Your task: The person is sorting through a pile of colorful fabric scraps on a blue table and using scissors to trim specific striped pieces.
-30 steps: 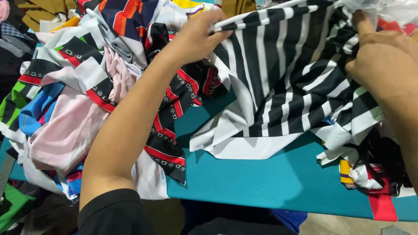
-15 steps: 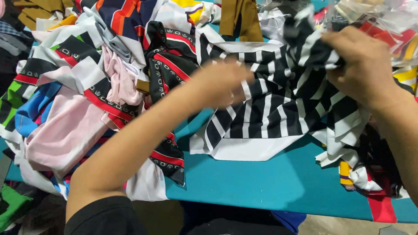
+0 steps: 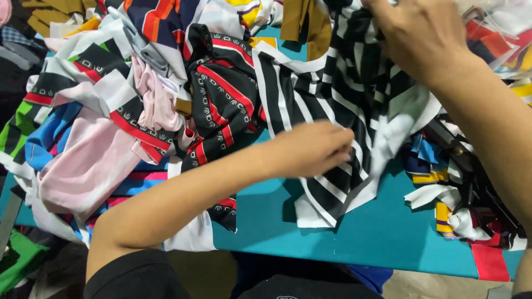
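From the head view, the striped cloth lay rumpled mid-desk, toward the far edge. The left hand pinched its near fold; the right hand clutched its top. It looked light, limp and slippery, best gripped by the hems.

Black-and-white striped cloth — teal table — pink fabric, black-red patterned piece.

The left hand has dropped lower on the striped cloth, which now seems more bunched.
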